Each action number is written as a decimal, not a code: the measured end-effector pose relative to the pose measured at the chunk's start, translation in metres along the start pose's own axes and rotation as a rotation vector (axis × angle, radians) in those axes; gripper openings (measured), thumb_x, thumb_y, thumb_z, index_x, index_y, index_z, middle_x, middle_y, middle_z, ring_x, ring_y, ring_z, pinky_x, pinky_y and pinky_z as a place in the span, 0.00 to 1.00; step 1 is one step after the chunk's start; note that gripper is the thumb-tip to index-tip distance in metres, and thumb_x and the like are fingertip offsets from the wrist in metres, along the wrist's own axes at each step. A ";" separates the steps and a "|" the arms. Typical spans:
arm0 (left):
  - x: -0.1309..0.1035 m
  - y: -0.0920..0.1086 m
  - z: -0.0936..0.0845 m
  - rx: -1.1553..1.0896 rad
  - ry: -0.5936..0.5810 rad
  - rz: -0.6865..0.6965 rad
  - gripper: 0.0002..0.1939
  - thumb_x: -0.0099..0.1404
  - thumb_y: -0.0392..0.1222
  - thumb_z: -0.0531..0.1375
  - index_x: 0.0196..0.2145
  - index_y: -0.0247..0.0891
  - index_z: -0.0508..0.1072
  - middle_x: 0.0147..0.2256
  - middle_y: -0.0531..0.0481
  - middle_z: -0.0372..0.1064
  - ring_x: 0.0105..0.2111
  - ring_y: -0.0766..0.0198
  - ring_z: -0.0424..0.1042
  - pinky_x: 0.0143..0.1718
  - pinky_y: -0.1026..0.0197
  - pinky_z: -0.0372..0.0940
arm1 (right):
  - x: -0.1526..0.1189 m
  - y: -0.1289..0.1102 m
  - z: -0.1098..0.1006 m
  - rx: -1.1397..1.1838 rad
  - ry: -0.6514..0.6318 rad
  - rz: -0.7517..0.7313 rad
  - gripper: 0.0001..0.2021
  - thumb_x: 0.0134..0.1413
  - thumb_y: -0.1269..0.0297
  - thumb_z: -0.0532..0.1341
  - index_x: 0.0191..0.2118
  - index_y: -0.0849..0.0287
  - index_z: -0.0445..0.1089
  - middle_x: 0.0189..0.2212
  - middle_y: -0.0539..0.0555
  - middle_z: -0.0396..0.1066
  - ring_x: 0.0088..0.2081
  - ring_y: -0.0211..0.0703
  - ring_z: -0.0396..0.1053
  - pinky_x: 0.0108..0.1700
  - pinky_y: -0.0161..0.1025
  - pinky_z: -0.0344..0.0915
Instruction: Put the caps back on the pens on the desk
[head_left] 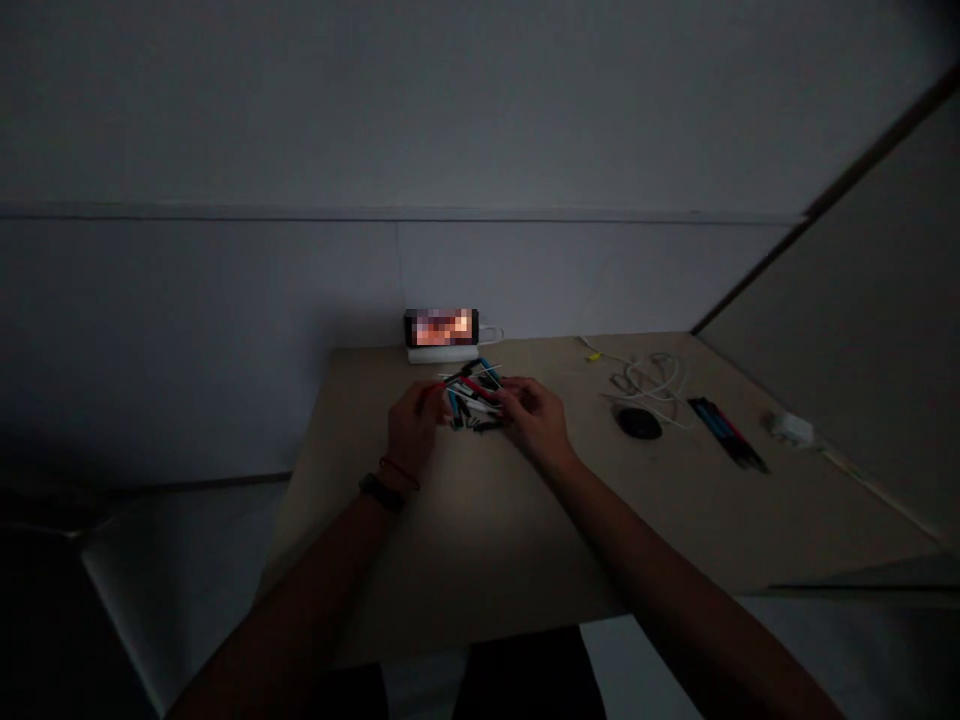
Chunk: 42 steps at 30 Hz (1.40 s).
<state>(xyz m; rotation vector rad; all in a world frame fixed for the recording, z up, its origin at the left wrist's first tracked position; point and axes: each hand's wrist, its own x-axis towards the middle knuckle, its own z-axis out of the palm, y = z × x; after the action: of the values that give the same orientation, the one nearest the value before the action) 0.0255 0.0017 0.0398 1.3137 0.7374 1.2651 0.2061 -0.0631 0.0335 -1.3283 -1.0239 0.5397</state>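
Note:
Several pens and pen parts (469, 408), coloured blue, black, red and white, lie in a loose heap on the light table (450, 560). At the heap's left edge is my left hand (417, 418), its fingers closed round a red and dark pen piece. My right hand (537, 415) is at the right side, thumb and fingers pinched on a red pen part that reaches over the heap. Dim light hides the exact ends of both pieces.
A lit phone (441, 328) stands on a white support (442, 355) by the wall. To the right are a black mouse (638, 422), white cables (646, 378), a row of pens (726, 434) and a white plug (792, 429).

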 end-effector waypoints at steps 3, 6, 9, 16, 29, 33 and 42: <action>0.006 -0.004 -0.001 -0.156 0.075 -0.135 0.18 0.62 0.56 0.67 0.35 0.37 0.75 0.21 0.55 0.69 0.19 0.70 0.66 0.22 0.67 0.61 | -0.001 -0.002 -0.001 -0.125 -0.137 -0.067 0.15 0.53 0.50 0.66 0.35 0.58 0.78 0.25 0.51 0.75 0.25 0.40 0.68 0.28 0.37 0.64; 0.013 -0.007 -0.004 -0.311 0.155 -0.259 0.21 0.60 0.59 0.67 0.37 0.37 0.73 0.22 0.56 0.68 0.20 0.71 0.66 0.22 0.69 0.61 | -0.004 -0.006 0.000 -0.279 -0.278 -0.187 0.12 0.56 0.52 0.65 0.33 0.56 0.79 0.26 0.51 0.74 0.27 0.40 0.68 0.31 0.37 0.63; 0.017 -0.009 -0.007 -0.412 0.202 -0.331 0.21 0.62 0.59 0.66 0.34 0.37 0.72 0.22 0.57 0.66 0.20 0.73 0.67 0.23 0.70 0.62 | -0.006 -0.007 0.000 -0.371 -0.334 -0.235 0.11 0.56 0.54 0.65 0.34 0.55 0.79 0.28 0.51 0.74 0.27 0.41 0.68 0.32 0.37 0.63; 0.019 -0.013 -0.009 -0.417 0.179 -0.372 0.18 0.59 0.53 0.70 0.34 0.35 0.73 0.22 0.57 0.66 0.20 0.75 0.66 0.24 0.70 0.62 | -0.005 0.002 -0.003 -0.523 -0.377 -0.313 0.06 0.52 0.62 0.70 0.36 0.56 0.79 0.37 0.56 0.75 0.36 0.46 0.72 0.38 0.40 0.66; 0.015 -0.015 -0.003 -0.213 0.131 -0.305 0.22 0.50 0.49 0.74 0.40 0.33 0.79 0.28 0.52 0.74 0.24 0.72 0.69 0.27 0.69 0.64 | -0.002 0.001 -0.008 -0.758 -0.471 -0.239 0.02 0.55 0.70 0.67 0.32 0.58 0.77 0.32 0.54 0.74 0.36 0.43 0.71 0.38 0.37 0.61; 0.016 -0.015 -0.002 -0.175 0.132 -0.267 0.21 0.51 0.49 0.73 0.38 0.32 0.79 0.27 0.53 0.73 0.24 0.73 0.67 0.25 0.69 0.62 | -0.003 0.001 -0.007 -0.740 -0.466 -0.248 0.03 0.54 0.72 0.67 0.31 0.58 0.76 0.31 0.53 0.73 0.36 0.43 0.71 0.38 0.36 0.61; 0.003 -0.010 -0.003 0.364 0.058 0.188 0.13 0.63 0.48 0.66 0.41 0.38 0.81 0.29 0.51 0.72 0.28 0.67 0.69 0.30 0.65 0.64 | -0.003 0.003 -0.008 -0.725 -0.463 -0.256 0.04 0.52 0.74 0.68 0.32 0.58 0.74 0.32 0.52 0.73 0.37 0.43 0.71 0.38 0.36 0.61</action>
<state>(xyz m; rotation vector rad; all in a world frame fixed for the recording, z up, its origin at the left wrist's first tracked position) 0.0261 0.0074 0.0306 1.6785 0.9339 1.3651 0.2114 -0.0693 0.0305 -1.6960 -1.8623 0.2843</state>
